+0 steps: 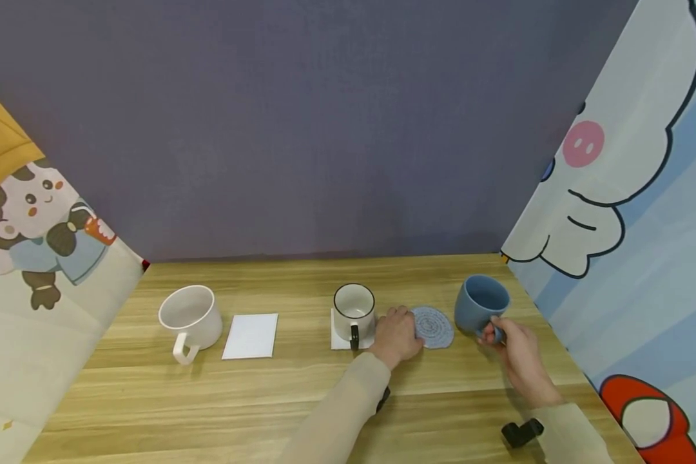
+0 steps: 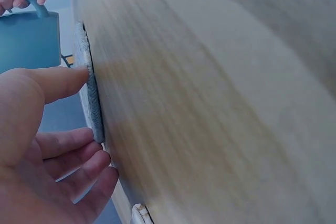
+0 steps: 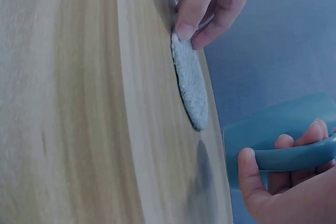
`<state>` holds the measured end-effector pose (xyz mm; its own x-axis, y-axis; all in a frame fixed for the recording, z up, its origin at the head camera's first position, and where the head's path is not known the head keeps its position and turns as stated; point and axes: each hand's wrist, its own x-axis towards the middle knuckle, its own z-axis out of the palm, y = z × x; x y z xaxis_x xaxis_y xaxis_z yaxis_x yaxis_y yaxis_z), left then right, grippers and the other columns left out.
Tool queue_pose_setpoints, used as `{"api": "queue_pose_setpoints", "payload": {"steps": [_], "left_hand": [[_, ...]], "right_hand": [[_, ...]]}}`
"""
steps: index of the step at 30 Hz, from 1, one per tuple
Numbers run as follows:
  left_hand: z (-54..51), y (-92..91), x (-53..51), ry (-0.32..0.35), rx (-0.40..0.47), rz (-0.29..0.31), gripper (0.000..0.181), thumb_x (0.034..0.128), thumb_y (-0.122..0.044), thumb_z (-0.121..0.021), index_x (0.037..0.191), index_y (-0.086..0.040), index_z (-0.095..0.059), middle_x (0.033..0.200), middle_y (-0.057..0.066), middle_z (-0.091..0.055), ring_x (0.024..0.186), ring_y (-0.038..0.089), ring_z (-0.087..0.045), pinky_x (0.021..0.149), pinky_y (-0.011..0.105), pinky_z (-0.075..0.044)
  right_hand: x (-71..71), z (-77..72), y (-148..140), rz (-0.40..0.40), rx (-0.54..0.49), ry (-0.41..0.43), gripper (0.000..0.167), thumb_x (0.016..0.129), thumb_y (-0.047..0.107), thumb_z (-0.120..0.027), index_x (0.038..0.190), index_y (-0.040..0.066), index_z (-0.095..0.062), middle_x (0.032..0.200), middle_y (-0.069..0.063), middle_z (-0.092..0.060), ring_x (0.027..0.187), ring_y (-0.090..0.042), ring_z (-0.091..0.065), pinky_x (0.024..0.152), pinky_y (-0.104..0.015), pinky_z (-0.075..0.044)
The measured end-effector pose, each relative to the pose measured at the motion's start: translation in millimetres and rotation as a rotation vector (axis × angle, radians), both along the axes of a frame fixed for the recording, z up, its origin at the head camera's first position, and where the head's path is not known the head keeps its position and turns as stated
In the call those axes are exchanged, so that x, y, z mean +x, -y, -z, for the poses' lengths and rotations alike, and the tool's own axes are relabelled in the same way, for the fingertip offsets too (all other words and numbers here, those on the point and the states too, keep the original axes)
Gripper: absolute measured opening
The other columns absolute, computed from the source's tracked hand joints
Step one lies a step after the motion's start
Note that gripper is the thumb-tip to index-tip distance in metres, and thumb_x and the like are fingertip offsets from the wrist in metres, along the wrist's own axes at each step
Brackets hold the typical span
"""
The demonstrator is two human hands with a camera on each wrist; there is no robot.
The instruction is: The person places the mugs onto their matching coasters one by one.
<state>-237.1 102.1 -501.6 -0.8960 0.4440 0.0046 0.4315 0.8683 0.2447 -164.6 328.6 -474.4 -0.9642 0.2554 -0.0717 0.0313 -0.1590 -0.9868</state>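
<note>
Along the wood-grain tabletop [image 1: 441, 403], right side: right hand [image 1: 519, 357] is gripping a smooth blue mug [image 1: 470, 310], likely breakable, by its handle [image 3: 291, 159], safest hold; left hand [image 1: 396, 336] is pinching a soft-looking, round grey-blue coaster [image 1: 435, 327] alongside.

No text, label, brand, number or sign can be read anywhere.

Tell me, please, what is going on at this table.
A person's right hand holds a blue mug by its handle, and the mug looks raised slightly off the table. The left hand grips the edge of a round coaster, which has nothing on it. Farther left, a black-rimmed mug stands on a square coaster, while a plain white mug stands beside a bare white square.
</note>
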Motion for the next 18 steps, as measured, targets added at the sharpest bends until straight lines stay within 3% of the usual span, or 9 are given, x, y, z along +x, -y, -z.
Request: {"api": "queue_pose_setpoints", "payload": {"steps": [18], "left_hand": [[3.1,0.3,-2.6,-0.006,-0.012,-0.011,0.05,0.0891,-0.048,-0.074,0.121,-0.011,-0.069,0.107,-0.002,-0.061,0.102,0.016,-0.056,0.085,0.034,-0.049]], "right_hand": [[-3.0,-5.3,20,-0.014,-0.003,-0.063,0.035,0.106,0.01,-0.05,0.077,-0.003,-0.066,0.07,-0.004,-0.062,0.07,-0.016,-0.062,0.077,-0.035,-0.059]]}}
